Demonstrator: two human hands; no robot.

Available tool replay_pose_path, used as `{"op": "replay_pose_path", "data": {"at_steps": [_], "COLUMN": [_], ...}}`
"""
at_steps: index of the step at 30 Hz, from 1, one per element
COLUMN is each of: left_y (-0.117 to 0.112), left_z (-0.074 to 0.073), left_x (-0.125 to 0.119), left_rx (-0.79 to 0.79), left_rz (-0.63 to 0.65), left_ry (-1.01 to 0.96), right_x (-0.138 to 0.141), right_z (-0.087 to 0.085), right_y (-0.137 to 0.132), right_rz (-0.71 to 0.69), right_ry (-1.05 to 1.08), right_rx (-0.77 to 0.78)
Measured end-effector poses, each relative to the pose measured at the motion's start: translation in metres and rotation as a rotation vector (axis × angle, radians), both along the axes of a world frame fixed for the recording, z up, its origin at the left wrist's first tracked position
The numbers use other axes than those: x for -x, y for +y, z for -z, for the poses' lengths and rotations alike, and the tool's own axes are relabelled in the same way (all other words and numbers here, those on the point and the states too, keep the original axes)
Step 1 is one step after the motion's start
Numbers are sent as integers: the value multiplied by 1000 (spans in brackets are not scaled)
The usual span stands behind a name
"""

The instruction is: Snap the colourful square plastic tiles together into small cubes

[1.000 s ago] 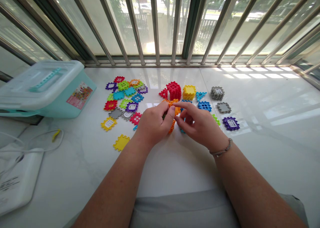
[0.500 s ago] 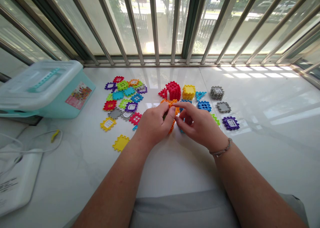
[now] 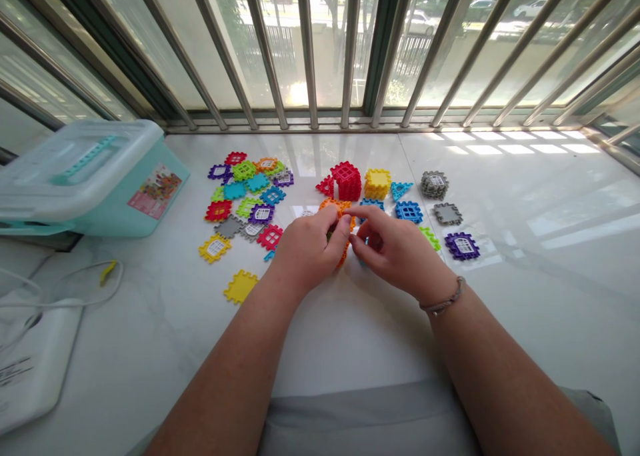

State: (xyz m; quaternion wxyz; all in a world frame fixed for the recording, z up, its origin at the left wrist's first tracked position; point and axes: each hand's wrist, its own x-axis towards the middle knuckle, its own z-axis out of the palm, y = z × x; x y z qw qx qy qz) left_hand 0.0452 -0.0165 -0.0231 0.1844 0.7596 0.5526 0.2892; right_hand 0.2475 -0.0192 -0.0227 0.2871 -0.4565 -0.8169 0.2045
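Observation:
My left hand (image 3: pixel 305 253) is closed around an orange interlocking-tile piece (image 3: pixel 336 207), which shows above and below my fingers. My right hand (image 3: pixel 397 249) meets it from the right, fingers curled and pinching at the same orange piece; a bit of blue tile peeks out beneath it. Just behind my hands stand a red tile cube (image 3: pixel 347 180) and a yellow tile cube (image 3: pixel 378 183). A loose spread of coloured flat tiles (image 3: pixel 247 196) lies to the left.
A teal lidded storage box (image 3: pixel 95 179) sits at the left. A white device with a cable (image 3: pixel 35 349) lies at the near left. Grey tiles (image 3: pixel 434 185), a purple tile (image 3: pixel 462 246) and a yellow tile (image 3: pixel 241 286) lie on the white marble sill (image 3: pixel 525 276). Window bars (image 3: pixel 310 49) close the back.
Almost nothing differs. My hands have drawn slightly closer together on the orange piece, and the view has shifted a little.

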Motion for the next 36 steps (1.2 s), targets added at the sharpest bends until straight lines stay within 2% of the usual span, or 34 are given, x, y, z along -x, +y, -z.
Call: {"op": "replay_pose_path", "data": {"at_steps": [36], "left_y": [1], "left_z": [1], "left_x": [0], "left_rx": [13], "left_rz": [7], "left_ry": [20], "right_x": [-1], "right_z": [3], "right_y": [1], "right_rz": [10], "right_ry": [-19], "right_rx": [-1]}}
